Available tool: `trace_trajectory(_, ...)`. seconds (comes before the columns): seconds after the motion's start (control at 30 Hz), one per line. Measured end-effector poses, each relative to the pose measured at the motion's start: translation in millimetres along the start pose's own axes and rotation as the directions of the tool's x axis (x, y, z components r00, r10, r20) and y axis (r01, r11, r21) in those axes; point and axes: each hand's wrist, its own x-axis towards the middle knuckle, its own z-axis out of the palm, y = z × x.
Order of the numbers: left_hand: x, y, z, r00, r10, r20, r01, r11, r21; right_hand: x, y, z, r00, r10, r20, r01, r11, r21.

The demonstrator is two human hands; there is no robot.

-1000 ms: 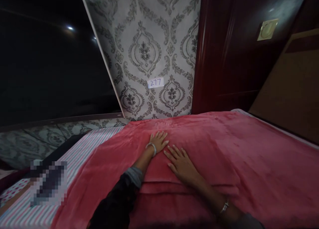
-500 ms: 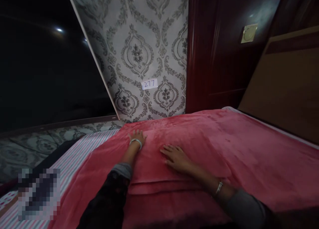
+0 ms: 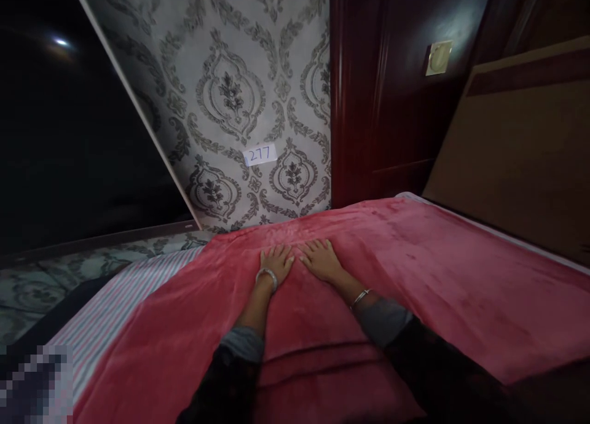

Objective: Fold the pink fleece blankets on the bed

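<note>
A folded, plush red-pink blanket (image 3: 299, 319) lies in the middle, its layered folded edges facing me. My left hand (image 3: 276, 263) rests flat on its far part, fingers spread, with a bracelet at the wrist. Close beside it on the right, my right hand (image 3: 321, 261) also presses flat on the fabric, fingers apart. The two thumbs nearly meet. Neither hand grasps anything. More of the same red-pink fabric (image 3: 483, 289) spreads out flat underneath and to both sides.
Striped cloth (image 3: 120, 301) shows at the left. A large dark screen (image 3: 83, 135) stands at the upper left. Patterned wallpaper (image 3: 230, 135) with a "277" paper label (image 3: 260, 154) rises behind. At the right are a dark red wooden panel (image 3: 391, 104) and a brown board (image 3: 520, 147).
My right hand has slid forward over the blanket, up beside my left. The left has come a little rightward, closer to it. The view has shifted slightly.
</note>
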Motion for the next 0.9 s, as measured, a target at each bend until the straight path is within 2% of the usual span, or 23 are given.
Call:
trace_trajectory(0.1, 2, -4, -0.8, 0.999, -0.053, 0.004, 0.054, 0.998, -0.028, 1, 16, -2, 0.995, 0.098, 0.017, -0.098, 0.995, -0.018)
trace_trajectory(0.17, 2, -7, -4.3, 0.989, -0.150, 0.001, 0.150, 0.988, -0.043, 0, 31, -5, 0.980, 0.196, 0.017, -0.196, 0.980, -0.032)
trace_trajectory(0.27, 0, -13, -10.8, 0.945, -0.328, -0.003, 0.328, 0.943, -0.054, -10, 50, -10, 0.943, 0.333, 0.014, -0.332, 0.942, -0.045)
trace_trajectory(0.33, -3, -17, -15.1, 0.919, -0.393, 0.019, 0.394, 0.917, -0.063, -19, 60, -12, 0.917, 0.397, 0.030, -0.395, 0.918, -0.040)
trace_trajectory(0.47, -14, -28, -22.8, 0.903, -0.422, 0.086, 0.428, 0.900, -0.082, -42, 76, -14, 0.889, 0.449, 0.091, -0.451, 0.892, 0.004)
trace_trajectory(0.6, -36, -48, -33.2, 0.893, -0.428, 0.136, 0.441, 0.893, -0.085, -65, 96, -20, 0.873, 0.464, 0.151, -0.473, 0.881, 0.022)
trace_trajectory(0.7, -61, -49, -43.3, 0.876, -0.465, 0.124, 0.475, 0.877, -0.066, -80, 94, -32, 0.878, 0.460, 0.136, -0.461, 0.887, -0.022)
trace_trajectory(0.77, -79, -32, -46.4, 0.909, -0.416, 0.041, 0.417, 0.908, -0.037, -90, 73, -41, 0.919, 0.388, 0.068, -0.386, 0.922, -0.041)
trace_trajectory(0.8, -89, -18, -45.4, 0.940, -0.342, -0.012, 0.342, 0.940, -0.019, -95, 58, -43, 0.945, 0.326, 0.036, -0.324, 0.945, -0.041)
trace_trajectory(0.83, -98, -1, -42.5, 0.972, -0.227, -0.059, 0.228, 0.974, 0.000, -100, 40, -45, 0.968, 0.250, 0.013, -0.249, 0.968, -0.038)
trace_trajectory(0.9, -116, 32, -31.5, 0.996, -0.006, -0.094, 0.008, 1.000, 0.021, -111, 5, -42, 0.992, 0.122, 0.015, -0.122, 0.992, -0.032)
